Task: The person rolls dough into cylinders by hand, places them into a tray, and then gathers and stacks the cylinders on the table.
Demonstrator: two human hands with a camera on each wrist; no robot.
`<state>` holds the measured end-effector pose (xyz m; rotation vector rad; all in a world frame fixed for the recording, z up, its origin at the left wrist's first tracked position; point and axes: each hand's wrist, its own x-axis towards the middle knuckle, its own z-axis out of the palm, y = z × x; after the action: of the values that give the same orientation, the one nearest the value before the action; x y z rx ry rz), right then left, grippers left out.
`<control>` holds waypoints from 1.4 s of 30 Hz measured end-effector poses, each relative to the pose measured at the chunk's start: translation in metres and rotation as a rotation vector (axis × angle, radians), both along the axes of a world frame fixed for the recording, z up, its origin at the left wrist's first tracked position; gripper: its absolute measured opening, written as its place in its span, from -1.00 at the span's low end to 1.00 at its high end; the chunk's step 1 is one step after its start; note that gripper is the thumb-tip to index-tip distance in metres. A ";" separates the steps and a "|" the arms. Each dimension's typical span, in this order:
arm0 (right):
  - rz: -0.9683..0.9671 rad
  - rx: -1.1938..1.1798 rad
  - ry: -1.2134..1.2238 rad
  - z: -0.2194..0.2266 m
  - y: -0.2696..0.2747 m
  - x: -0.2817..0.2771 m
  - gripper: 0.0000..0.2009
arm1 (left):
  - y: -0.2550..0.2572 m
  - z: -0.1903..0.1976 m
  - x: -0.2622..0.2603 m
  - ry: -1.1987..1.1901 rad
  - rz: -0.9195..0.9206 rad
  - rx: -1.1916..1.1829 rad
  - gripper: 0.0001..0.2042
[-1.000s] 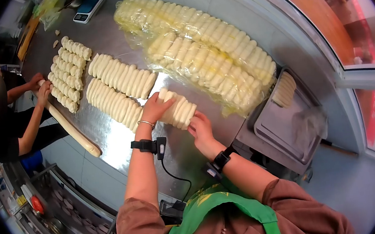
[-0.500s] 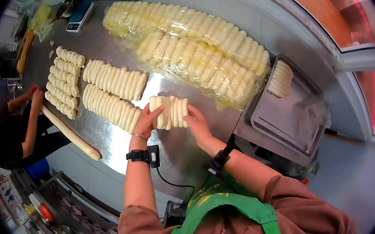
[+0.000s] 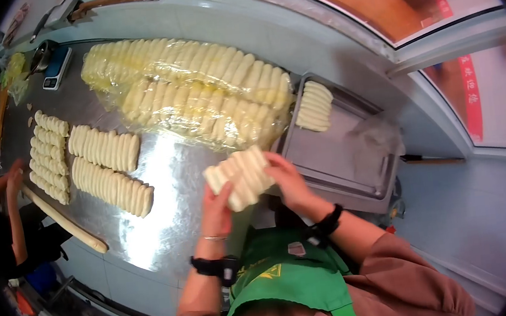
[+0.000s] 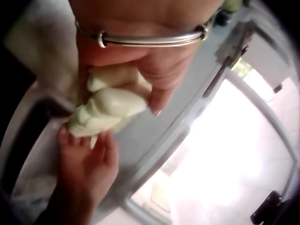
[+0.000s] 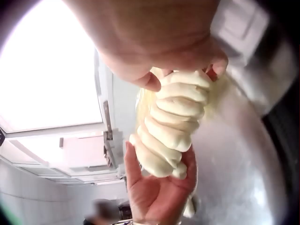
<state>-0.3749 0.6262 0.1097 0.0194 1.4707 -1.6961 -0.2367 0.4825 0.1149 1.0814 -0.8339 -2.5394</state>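
A row of pale dough strips (image 3: pixel 241 176), pressed side by side, is held up between my two hands over the table's near edge. My left hand (image 3: pixel 216 208) grips its left end, with the thumb across the near face. At the other end, my right hand (image 3: pixel 290 182) holds the last strips between thumb and fingers. In the right wrist view the strips (image 5: pixel 171 124) sag a little between both hands. A metal tray (image 3: pixel 350 141) lies just beyond my right hand, with another dough row (image 3: pixel 314 107) in its far left corner.
Plastic film (image 3: pixel 197 96) covers two long dough rows at the back. Two uncovered rows (image 3: pixel 111 185) and several twisted dough lengths (image 3: pixel 49 158) lie left on the steel table (image 3: pixel 177 227). Another person handles a long dough roll (image 3: pixel 69 223). A scale (image 3: pixel 57 69) stands at the far left.
Both hands have lifted the dough row from the table and carried it right, close to the tray. The head view has turned right. The row is tilted now.
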 end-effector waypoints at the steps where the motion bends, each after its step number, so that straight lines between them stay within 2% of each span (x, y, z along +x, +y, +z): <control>1: 0.035 0.034 0.028 0.004 0.024 -0.026 -0.58 | 0.029 0.004 -0.023 0.049 0.031 0.064 -0.50; 4: 0.132 0.079 0.001 -0.003 0.085 -0.106 -0.57 | 0.115 0.003 -0.084 0.115 0.168 0.230 -0.54; 7: 0.334 0.240 0.100 -0.015 0.110 -0.161 -0.54 | 0.174 -0.013 -0.127 0.159 0.346 0.242 -0.54; 8: 0.350 0.242 0.095 -0.025 0.112 -0.174 -0.54 | 0.187 -0.024 -0.136 0.153 0.362 0.243 -0.54; 10: 0.573 0.190 0.419 -0.041 0.114 -0.191 -0.54 | 0.204 -0.035 -0.151 0.092 0.467 0.250 -0.53; 14: 0.570 0.245 0.413 -0.065 0.119 -0.189 -0.50 | 0.218 -0.058 -0.164 -0.057 0.588 0.183 -0.56; 15: 0.563 0.250 0.620 -0.063 0.121 -0.185 -0.51 | 0.221 -0.060 -0.166 -0.164 0.552 0.081 -0.57; 16: 0.547 0.251 0.827 -0.056 0.120 -0.179 -0.52 | 0.221 -0.057 -0.167 -0.171 0.562 0.073 -0.57; 17: 0.552 0.241 0.817 -0.046 0.122 -0.171 -0.52 | 0.219 -0.054 -0.166 -0.273 0.517 -0.012 -0.58; 18: 0.569 0.326 1.084 -0.023 0.121 -0.162 -0.56 | 0.218 -0.051 -0.163 -0.376 0.468 -0.094 -0.59; 19: 0.576 0.410 1.360 -0.008 0.120 -0.155 -0.60 | 0.216 -0.051 -0.163 -0.383 0.474 -0.098 -0.59; 20: 0.578 0.403 1.355 -0.003 0.123 -0.143 -0.60 | 0.213 -0.052 -0.161 -0.430 0.421 -0.076 -0.61; 22: 0.670 0.243 0.997 0.002 0.126 -0.122 -0.66 | 0.209 -0.051 -0.155 -0.482 0.373 -0.056 -0.62; 25: 0.644 0.175 1.125 -0.012 0.129 -0.107 -0.64 | 0.205 -0.045 -0.136 -0.373 0.329 0.073 -0.64; 27: 0.605 0.178 1.132 -0.021 0.132 -0.102 -0.64 | 0.199 -0.040 -0.117 -0.253 0.170 -0.068 -0.56; 28: 0.563 0.193 1.147 -0.025 0.133 -0.102 -0.64 | 0.196 -0.042 -0.108 -0.260 0.170 -0.071 -0.56; 30: 0.574 0.201 1.150 -0.033 0.138 -0.101 -0.67 | 0.194 -0.042 -0.096 -0.436 -0.020 -0.747 -0.44; 31: 0.585 0.206 1.167 -0.036 0.139 -0.102 -0.71 | 0.194 -0.034 -0.096 -0.557 -0.047 -0.867 -0.34; 35: 0.504 0.299 1.016 -0.044 0.154 -0.095 -0.82 | 0.186 -0.037 -0.097 -0.574 -0.069 -0.784 -0.31; 37: 0.380 0.412 0.742 -0.050 0.162 -0.092 -0.88 | 0.183 -0.033 -0.101 -0.600 -0.050 -0.731 -0.26; 38: 0.375 0.418 0.742 -0.061 0.165 -0.093 -0.88 | 0.182 -0.034 -0.100 -0.596 -0.056 -0.729 -0.26; 40: 0.011 0.316 0.352 -0.083 0.167 -0.100 -0.86 | 0.178 -0.036 -0.099 -0.557 -0.191 -0.781 -0.25; 42: -0.035 0.330 0.389 -0.092 0.161 -0.113 -0.86 | 0.181 -0.033 -0.102 -0.538 -0.189 -0.836 -0.26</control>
<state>-0.4880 0.7869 0.0176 -0.1135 2.0400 -1.5222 -0.3392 0.6630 0.0818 1.3909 -1.9638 -1.6616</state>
